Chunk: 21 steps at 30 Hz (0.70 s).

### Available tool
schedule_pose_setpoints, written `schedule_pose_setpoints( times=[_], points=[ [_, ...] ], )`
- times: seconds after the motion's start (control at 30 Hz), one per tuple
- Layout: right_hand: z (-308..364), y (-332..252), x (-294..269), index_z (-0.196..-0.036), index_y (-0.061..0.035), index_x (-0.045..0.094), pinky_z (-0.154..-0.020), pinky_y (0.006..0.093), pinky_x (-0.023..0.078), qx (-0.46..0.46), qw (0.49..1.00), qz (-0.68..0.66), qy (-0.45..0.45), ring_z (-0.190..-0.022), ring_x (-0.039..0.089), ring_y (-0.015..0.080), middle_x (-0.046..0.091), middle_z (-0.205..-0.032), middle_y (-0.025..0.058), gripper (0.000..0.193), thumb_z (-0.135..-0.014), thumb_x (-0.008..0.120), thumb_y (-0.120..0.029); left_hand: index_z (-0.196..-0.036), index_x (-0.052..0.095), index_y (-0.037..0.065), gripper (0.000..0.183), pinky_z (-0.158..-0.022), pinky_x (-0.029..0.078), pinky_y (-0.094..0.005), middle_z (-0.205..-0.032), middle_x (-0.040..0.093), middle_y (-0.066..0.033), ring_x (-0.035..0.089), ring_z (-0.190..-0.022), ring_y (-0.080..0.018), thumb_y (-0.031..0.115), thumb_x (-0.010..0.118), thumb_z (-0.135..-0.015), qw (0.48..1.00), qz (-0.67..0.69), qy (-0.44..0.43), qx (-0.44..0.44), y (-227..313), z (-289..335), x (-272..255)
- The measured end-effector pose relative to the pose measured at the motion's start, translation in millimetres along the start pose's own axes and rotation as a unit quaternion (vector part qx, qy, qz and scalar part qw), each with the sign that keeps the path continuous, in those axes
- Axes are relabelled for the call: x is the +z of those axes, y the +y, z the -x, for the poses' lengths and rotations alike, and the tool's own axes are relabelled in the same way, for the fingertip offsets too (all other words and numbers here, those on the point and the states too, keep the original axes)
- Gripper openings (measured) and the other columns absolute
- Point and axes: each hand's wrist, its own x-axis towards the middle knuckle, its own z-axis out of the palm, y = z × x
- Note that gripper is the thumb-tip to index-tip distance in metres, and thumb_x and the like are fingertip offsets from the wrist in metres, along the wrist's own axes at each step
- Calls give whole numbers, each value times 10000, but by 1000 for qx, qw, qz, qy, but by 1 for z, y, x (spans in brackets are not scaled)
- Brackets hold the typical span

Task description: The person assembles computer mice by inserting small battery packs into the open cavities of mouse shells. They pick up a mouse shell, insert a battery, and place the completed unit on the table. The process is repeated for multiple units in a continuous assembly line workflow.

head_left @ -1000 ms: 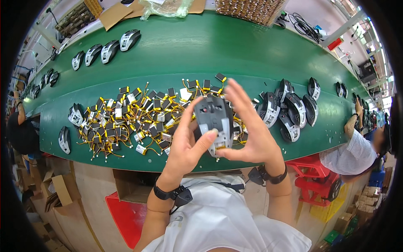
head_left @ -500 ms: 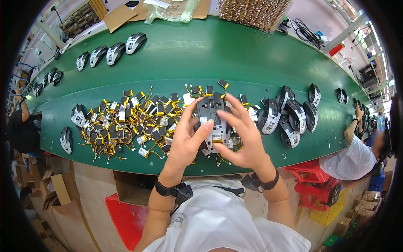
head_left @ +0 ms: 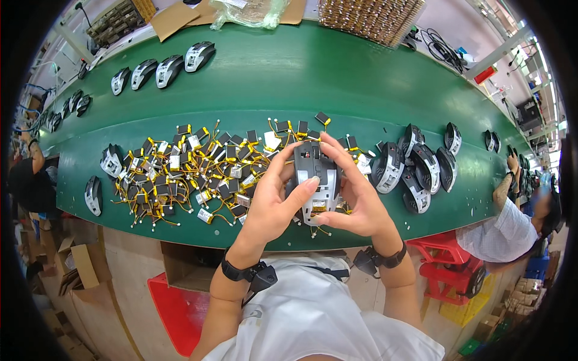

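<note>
A black and silver computer mouse [head_left: 324, 174] is held upright between my two hands over the near edge of the green bench. My left hand [head_left: 272, 206] grips its left side, with the thumb lying across its top. Along the right side, my right hand [head_left: 366, 204] closes its fingers, its thumb at the lower end. Near that thumb, a small battery with yellow tape [head_left: 318, 205] shows in an opening of the mouse. Behind and left of my hands spreads a pile of small wired batteries [head_left: 180, 168].
More mice [head_left: 415, 162] cluster on the right, others [head_left: 168, 71] stand in a row at the far left. A cardboard tray [head_left: 367, 21] sits at the back beside clear plastic wrap [head_left: 250, 13]. A co-worker's arm [head_left: 503, 186] reaches in at right, by a red stool [head_left: 445, 259].
The mouse has shifted slightly right. My right hand's fingers, raised and spread before, have come down against its right side. The left hand keeps its hold.
</note>
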Motion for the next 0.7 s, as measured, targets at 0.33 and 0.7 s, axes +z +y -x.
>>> schedule_pose_setpoints(
  times=[0.33,0.7],
  points=[
    [-1,-7,8,-1485,-101,356,-898,359,546,53,998,37,19,-1261,519,295,257,-1531,200,875,-691,721,-61,-1438,308,-57,641,-1013,435,-331,-1340,516,-192,506,-1235,-204,113,650,-923,997,-66,14,38,3,-4,-4],
    [-24,-11,-3,-1458,-87,395,-868,323,553,58,995,-61,-48,-1172,585,258,195,-1544,185,818,-725,756,-42,-1420,309,-52,624,-962,473,-314,-1290,545,-200,549,-1175,-197,123,650,-927,997,-69,11,41,14,-14,-13]
  ],
)
